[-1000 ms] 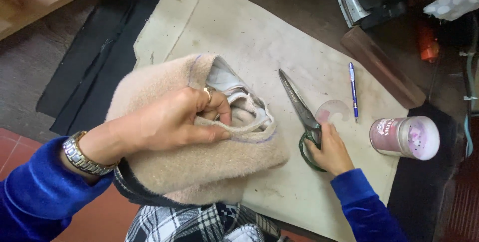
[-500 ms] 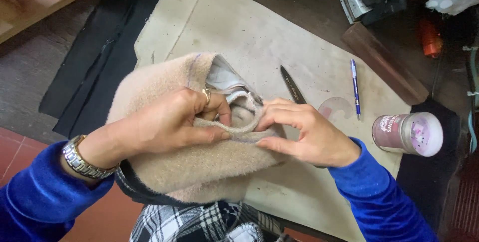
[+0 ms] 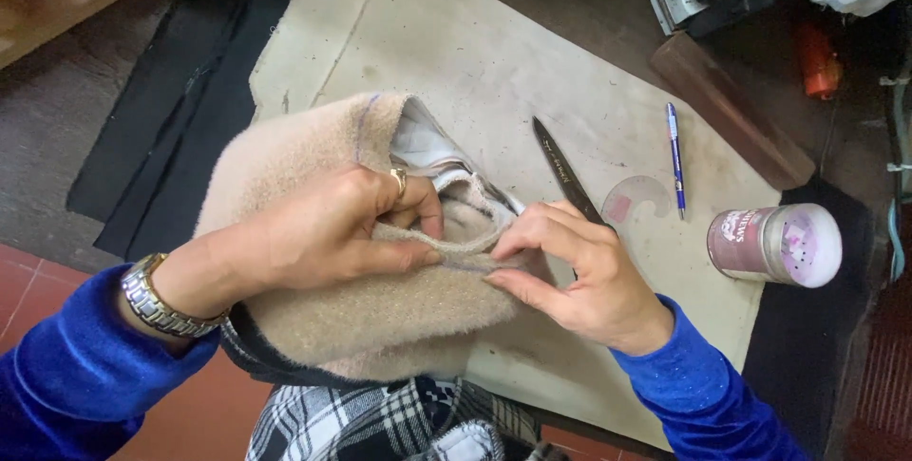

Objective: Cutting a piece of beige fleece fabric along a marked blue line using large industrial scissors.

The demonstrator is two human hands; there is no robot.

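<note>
Right hand [image 3: 579, 276] now off long steel scissors [image 3: 567, 172], which lie far-right on beige board [image 3: 446, 53]. It joins left hand [image 3: 328, 228]; both pinch folded edge of tan fleece fabric piece [image 3: 370, 314], centre-near. Cutting paused, edge being aligned.

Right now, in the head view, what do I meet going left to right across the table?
Watch → left hand on the beige fabric → right hand → scissors → pen → jar.
</note>
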